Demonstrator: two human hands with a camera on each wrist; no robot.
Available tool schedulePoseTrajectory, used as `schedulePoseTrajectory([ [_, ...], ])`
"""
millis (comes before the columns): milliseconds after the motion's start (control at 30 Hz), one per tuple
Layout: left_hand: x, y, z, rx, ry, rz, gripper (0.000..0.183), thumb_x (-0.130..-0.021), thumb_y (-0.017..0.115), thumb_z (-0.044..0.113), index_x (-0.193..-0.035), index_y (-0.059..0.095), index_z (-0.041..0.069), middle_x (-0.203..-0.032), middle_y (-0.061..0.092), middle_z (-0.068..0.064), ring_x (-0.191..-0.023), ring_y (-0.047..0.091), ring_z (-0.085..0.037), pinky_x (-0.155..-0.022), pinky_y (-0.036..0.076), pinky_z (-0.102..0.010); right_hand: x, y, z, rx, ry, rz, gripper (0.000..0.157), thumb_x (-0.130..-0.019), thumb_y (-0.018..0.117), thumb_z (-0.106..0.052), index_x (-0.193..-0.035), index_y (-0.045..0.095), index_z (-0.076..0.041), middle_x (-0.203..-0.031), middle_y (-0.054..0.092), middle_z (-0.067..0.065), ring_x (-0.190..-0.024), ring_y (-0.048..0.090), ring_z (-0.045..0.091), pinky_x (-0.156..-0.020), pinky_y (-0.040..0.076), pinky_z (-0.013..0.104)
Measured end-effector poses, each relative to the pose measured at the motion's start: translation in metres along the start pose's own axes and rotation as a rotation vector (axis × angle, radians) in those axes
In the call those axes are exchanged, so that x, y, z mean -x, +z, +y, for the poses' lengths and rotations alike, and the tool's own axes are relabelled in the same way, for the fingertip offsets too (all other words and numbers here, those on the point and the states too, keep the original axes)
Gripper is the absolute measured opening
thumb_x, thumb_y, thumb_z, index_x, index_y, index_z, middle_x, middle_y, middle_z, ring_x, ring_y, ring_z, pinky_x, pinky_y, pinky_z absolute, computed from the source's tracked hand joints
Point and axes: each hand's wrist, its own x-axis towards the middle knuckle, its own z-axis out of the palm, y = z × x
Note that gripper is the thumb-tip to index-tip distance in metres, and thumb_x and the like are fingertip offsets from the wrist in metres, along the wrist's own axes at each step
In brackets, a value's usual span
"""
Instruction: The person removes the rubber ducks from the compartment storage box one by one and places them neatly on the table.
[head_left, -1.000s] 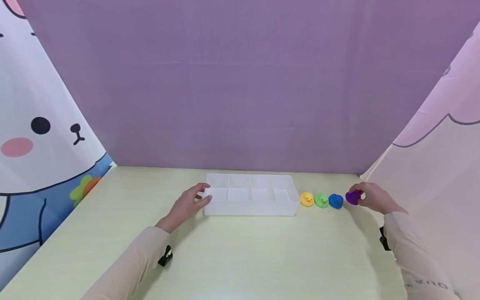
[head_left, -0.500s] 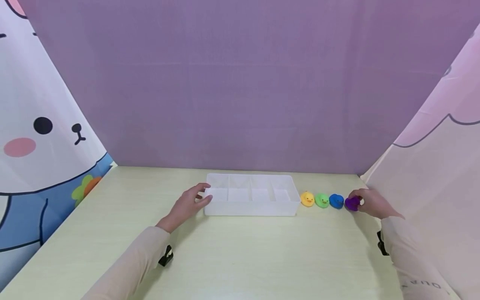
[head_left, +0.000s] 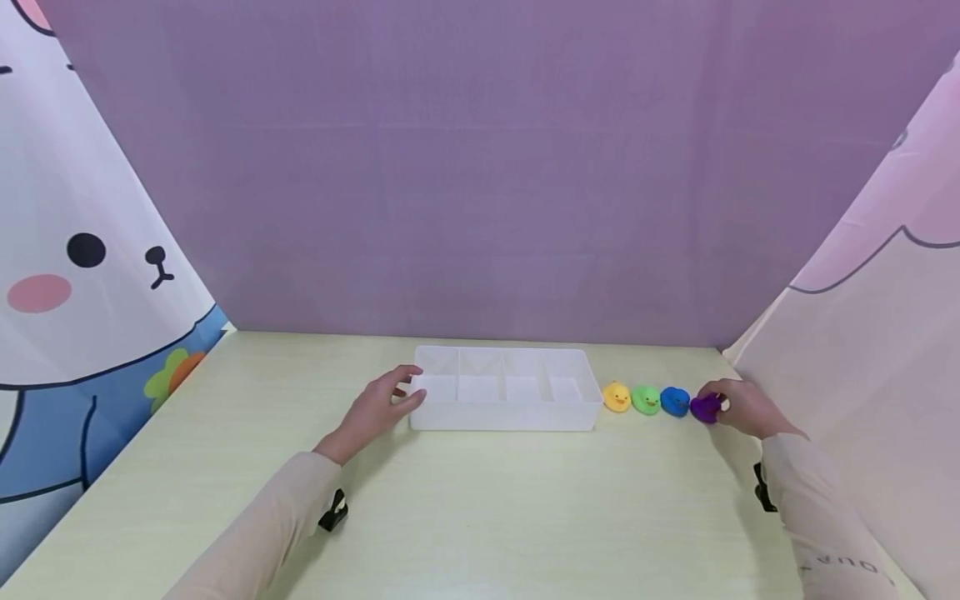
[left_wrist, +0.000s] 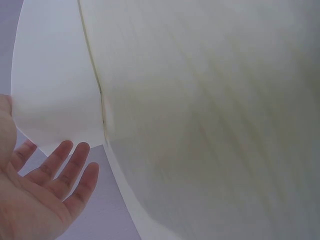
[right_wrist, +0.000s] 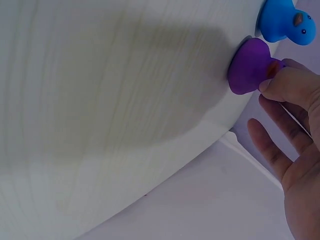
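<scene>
My right hand (head_left: 747, 408) pinches a small purple toy duck (head_left: 703, 408) by its head between thumb and index finger, as the right wrist view also shows; the other fingers of that hand stand apart. The purple duck rests on the table at the right end of a row with a blue duck (head_left: 674, 402), a green duck (head_left: 646, 400) and a yellow duck (head_left: 617, 397). A white divided box (head_left: 506, 417) stands to the left of the row. Loosely spread, the fingers of my left hand (head_left: 369, 417) touch the box's left end.
The pale wooden table (head_left: 480, 508) stretches in front of the box. A purple cloth (head_left: 480, 208) hangs behind it. Printed cartoon cloths flank the table, one on the left (head_left: 90, 350) and one on the right (head_left: 862, 367).
My right hand has lowered the purple duck and brought it slightly left, beside the blue one. The left hand has stayed at the box's end.
</scene>
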Motion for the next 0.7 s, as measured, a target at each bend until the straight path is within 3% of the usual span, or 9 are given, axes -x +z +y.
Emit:
schedulePoseTrajectory([
  [367, 0.0006, 0.0012, 0.0013, -0.002, -0.003, -0.009, 0.047, -0.090, 0.056, 0.037, -0.129, 0.047, 0.012, -0.124, 0.055, -0.017, -0.100, 0.059, -0.029, -0.079, 0.051, -0.043, 0.0001, 0.0021, 0.0021, 0.004, 0.007, 0.015, 0.029, -0.061, 0.071, 0.009, -0.087, 0.068, -0.002, -0.084, 0.068, 0.011, -0.076, 0.061, 0.029, -0.068, 0.050, 0.038],
  [700, 0.0015, -0.0003, 0.0022, -0.002, -0.020, -0.009, 0.047, -0.090, 0.056, 0.036, -0.130, 0.047, 0.013, -0.125, 0.054, -0.017, -0.101, 0.059, -0.030, -0.080, 0.050, -0.043, 0.0003, -0.0019, -0.0015, -0.072, 0.040, -0.026, 0.030, -0.065, 0.072, 0.004, -0.094, 0.066, 0.002, -0.089, 0.067, 0.017, -0.079, 0.062, 0.031, -0.070, 0.052, 0.046],
])
